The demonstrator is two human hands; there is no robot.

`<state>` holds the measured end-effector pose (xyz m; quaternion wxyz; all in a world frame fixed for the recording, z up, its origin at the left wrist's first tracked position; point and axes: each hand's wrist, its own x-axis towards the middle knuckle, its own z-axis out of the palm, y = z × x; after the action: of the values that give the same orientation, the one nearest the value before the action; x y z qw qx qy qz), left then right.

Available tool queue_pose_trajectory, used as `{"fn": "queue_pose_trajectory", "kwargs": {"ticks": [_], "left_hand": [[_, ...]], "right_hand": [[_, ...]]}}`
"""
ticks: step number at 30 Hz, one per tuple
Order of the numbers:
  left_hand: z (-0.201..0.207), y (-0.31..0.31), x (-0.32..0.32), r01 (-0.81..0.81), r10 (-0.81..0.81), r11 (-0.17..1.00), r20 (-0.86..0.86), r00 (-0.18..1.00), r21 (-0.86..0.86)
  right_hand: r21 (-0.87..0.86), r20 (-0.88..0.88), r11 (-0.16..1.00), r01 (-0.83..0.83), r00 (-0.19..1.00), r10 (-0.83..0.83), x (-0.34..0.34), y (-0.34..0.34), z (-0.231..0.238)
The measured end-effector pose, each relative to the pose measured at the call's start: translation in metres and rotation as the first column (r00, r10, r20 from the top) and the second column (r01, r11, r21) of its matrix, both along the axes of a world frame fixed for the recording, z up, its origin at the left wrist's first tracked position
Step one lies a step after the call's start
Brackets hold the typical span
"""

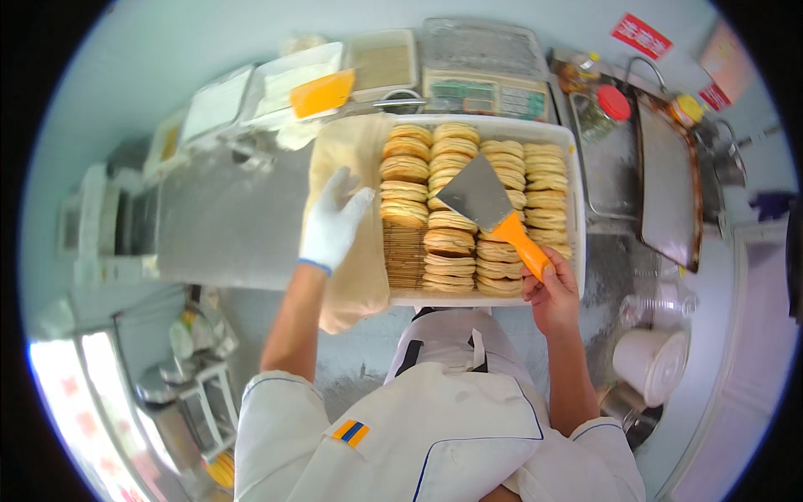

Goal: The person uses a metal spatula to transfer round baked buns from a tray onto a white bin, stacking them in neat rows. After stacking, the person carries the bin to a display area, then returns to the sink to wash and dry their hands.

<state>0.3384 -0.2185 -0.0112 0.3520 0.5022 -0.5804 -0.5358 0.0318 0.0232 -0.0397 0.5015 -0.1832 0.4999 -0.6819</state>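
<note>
My right hand (554,293), bare, is closed round the orange handle of a scraper (481,194) with a wide metal blade. The blade hovers over rows of round, stacked flatbreads (548,192) and hides some of them. They stand in a white tray (579,209), and a slatted mat (404,255) shows at its near left. A beige cloth (347,289) is folded back over the tray's left side. Above this cloth is my left hand (333,222) in a white glove, fingers and thumb apart, holding nothing; whether it touches the cloth I cannot tell.
A steel worktop (226,217) extends to the left. Along the back stand white bins (381,63), an orange scoop (322,94) and a scale (485,94). On the right are a red-lidded jar (613,104) and a dark-edged baking tray (667,176). A white bucket (651,366) stands lower right.
</note>
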Motion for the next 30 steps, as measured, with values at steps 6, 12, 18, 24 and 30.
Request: {"fn": "queue_pose_trajectory", "kwargs": {"ticks": [6,12,18,24,30], "left_hand": [[-0.012,0.154,0.048,-0.480,0.485,0.859,-0.022,0.874,-0.179],[-0.077,0.398,0.046,-0.898,0.897,0.428,0.077,0.436,0.101],[-0.138,0.644,-0.051,-0.942,0.977,-0.059,0.212,0.013,0.332],[-0.209,0.802,-0.111,-0.834,0.914,-0.405,0.173,-0.367,0.374],[-0.210,0.945,-0.176,-0.627,0.777,-0.574,0.109,-0.620,0.527]], "right_hand": [[-0.153,0.019,0.931,-0.330,0.941,0.337,-0.004,-0.029,-0.002],[-0.209,-0.033,0.593,-0.777,0.612,0.790,0.076,-0.046,-0.024],[-0.129,0.019,0.120,-0.984,0.119,0.993,0.167,0.045,-0.006],[-0.072,0.098,-0.325,-0.943,-0.331,0.938,0.274,0.209,-0.027],[-0.072,0.136,-0.582,-0.810,-0.586,0.799,0.352,0.411,-0.013]]}}
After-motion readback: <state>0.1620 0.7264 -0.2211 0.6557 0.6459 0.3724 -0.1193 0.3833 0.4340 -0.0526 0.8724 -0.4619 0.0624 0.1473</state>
